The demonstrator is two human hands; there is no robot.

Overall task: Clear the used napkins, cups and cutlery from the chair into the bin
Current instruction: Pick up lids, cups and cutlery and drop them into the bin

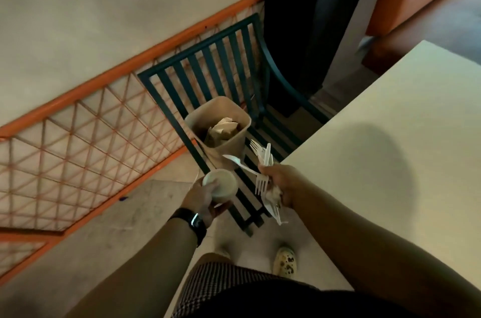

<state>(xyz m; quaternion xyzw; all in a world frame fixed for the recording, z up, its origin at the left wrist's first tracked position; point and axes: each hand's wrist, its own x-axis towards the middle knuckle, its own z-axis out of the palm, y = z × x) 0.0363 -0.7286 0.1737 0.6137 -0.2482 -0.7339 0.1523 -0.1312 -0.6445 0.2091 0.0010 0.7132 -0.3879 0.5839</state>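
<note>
Chair [263, 120]: bin [221, 133] on seat (napkins inside).
Left hand [205, 196]: fingers wrapped round cup [221, 185], beside bin.
Right hand [279, 183]: fingers clutching cutlery [264, 161].

Bin [235, 144] on chair [205, 57], perhaps napkins [223, 126] inside; table [390, 135] right, railing [78, 130] left.

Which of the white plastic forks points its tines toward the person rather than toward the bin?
The fork just left of the right hand, tines hanging down toward the person. The other fork in the bunch points its tines up toward the bin.
</note>
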